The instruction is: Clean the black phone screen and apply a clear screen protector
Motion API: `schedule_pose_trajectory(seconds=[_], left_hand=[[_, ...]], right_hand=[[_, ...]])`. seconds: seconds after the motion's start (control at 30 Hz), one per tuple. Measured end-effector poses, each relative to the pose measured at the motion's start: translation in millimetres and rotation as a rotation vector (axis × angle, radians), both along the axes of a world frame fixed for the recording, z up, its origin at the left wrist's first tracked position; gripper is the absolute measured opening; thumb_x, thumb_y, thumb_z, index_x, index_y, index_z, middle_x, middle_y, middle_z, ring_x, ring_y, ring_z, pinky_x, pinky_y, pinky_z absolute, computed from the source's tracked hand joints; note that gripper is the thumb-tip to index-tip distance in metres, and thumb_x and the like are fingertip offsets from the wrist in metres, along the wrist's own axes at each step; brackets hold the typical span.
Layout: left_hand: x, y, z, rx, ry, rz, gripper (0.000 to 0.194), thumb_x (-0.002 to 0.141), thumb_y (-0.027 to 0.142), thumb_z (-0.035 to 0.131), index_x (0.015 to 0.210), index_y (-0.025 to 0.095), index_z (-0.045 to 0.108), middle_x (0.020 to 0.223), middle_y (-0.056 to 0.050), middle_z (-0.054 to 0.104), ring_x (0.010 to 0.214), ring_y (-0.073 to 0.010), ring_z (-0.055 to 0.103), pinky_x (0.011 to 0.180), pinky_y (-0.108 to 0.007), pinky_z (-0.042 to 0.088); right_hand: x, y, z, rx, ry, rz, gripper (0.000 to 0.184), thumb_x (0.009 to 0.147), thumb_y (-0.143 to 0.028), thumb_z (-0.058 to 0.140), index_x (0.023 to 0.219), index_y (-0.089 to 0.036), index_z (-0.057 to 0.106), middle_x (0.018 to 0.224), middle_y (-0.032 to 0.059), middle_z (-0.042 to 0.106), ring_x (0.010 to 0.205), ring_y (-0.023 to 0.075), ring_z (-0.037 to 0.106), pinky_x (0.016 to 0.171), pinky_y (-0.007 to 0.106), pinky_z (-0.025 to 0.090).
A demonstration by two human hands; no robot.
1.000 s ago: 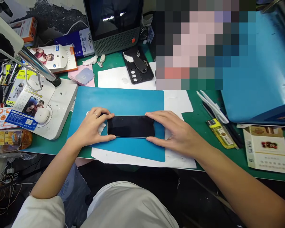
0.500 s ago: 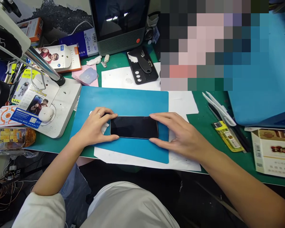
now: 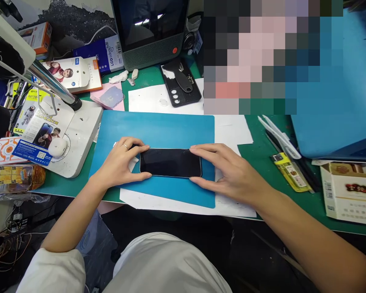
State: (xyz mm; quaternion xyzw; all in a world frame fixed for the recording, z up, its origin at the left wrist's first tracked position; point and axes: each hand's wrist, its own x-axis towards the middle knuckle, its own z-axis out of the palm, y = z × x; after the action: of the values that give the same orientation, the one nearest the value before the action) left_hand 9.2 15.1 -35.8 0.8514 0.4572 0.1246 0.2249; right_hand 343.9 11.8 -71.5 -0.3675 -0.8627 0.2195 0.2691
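Observation:
A black smartphone (image 3: 171, 162) lies lengthwise, dark screen up, over the blue mat (image 3: 158, 126). My left hand (image 3: 122, 162), with a ring on one finger, grips its left end between thumb and fingers. At the other end, my right hand (image 3: 225, 169) pinches the long edges the same way, thumb on the near side and fingers on the far side. A small white piece (image 3: 133, 163) shows beside my left palm. Whether the phone touches the mat cannot be told.
White paper (image 3: 183, 203) lies under the mat. Behind it are a black phone case (image 3: 181, 83) and a screen device (image 3: 152, 53). A lamp base (image 3: 82, 138) stands left. Tweezers (image 3: 279, 136), a yellow package (image 3: 289, 173) and a cigarette box (image 3: 350, 193) are on the right.
The whole view has shifted slightly, so everything sits a little further left and up. Both hands keep the same hold on the smartphone.

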Motion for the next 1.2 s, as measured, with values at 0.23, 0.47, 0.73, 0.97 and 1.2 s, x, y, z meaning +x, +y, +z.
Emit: schedule_pose_trajectory(seconds=[0.23, 0.47, 0.73, 0.97, 1.2], left_hand=[[-1.4, 0.6, -1.2, 0.016, -0.020, -0.010, 0.067, 0.089, 0.060, 0.078, 0.142, 0.022, 0.062, 0.138, -0.014, 0.062, 0.128, -0.0352, 0.055, 0.112, -0.052, 0.044], [-0.7, 1.0, 1.1, -0.021, -0.027, 0.001, 0.067, 0.089, 0.061, 0.078, 0.142, 0.022, 0.064, 0.137, -0.014, 0.062, 0.129, -0.0359, 0.054, 0.112, -0.053, 0.044], [-2.3, 0.1, -0.7, -0.054, -0.042, 0.005, 0.069, 0.090, 0.065, 0.076, 0.144, 0.024, 0.062, 0.140, -0.014, 0.060, 0.133, -0.0359, 0.053, 0.114, -0.052, 0.042], [-3.1, 0.2, -1.2, -0.040, -0.058, -0.007, 0.069, 0.091, 0.065, 0.075, 0.143, 0.023, 0.063, 0.139, -0.014, 0.061, 0.132, -0.0358, 0.054, 0.114, -0.052, 0.041], [-2.9, -0.3, -1.9, -0.033, -0.057, -0.008, 0.067, 0.090, 0.062, 0.078, 0.143, 0.024, 0.063, 0.138, -0.014, 0.061, 0.132, -0.0361, 0.054, 0.114, -0.052, 0.042]], right_hand=[[0.7, 0.6, -4.0, -0.002, 0.014, 0.011, 0.065, 0.099, -0.036, 0.069, 0.159, -0.036, 0.045, 0.137, 0.0102, 0.068, 0.123, 0.0330, 0.068, 0.104, 0.051, 0.059], [1.7, 1.5, -3.0, -0.067, 0.006, 0.001, 0.060, 0.099, -0.043, 0.068, 0.156, -0.034, 0.050, 0.140, 0.0100, 0.068, 0.125, 0.0341, 0.067, 0.105, 0.052, 0.058], [2.7, 0.3, -0.5, -0.142, -0.023, -0.042, 0.059, 0.099, -0.054, 0.064, 0.153, -0.032, 0.054, 0.138, 0.0111, 0.068, 0.124, 0.0341, 0.067, 0.100, 0.049, 0.060], [2.8, 0.6, -0.5, -0.173, -0.053, -0.063, 0.061, 0.098, -0.059, 0.064, 0.153, -0.033, 0.053, 0.138, 0.0119, 0.066, 0.125, 0.0356, 0.066, 0.098, 0.051, 0.061], [2.6, 0.3, -3.5, -0.087, 0.007, 0.001, 0.061, 0.100, -0.045, 0.068, 0.157, -0.035, 0.049, 0.135, 0.0109, 0.066, 0.123, 0.0322, 0.066, 0.100, 0.047, 0.061]])
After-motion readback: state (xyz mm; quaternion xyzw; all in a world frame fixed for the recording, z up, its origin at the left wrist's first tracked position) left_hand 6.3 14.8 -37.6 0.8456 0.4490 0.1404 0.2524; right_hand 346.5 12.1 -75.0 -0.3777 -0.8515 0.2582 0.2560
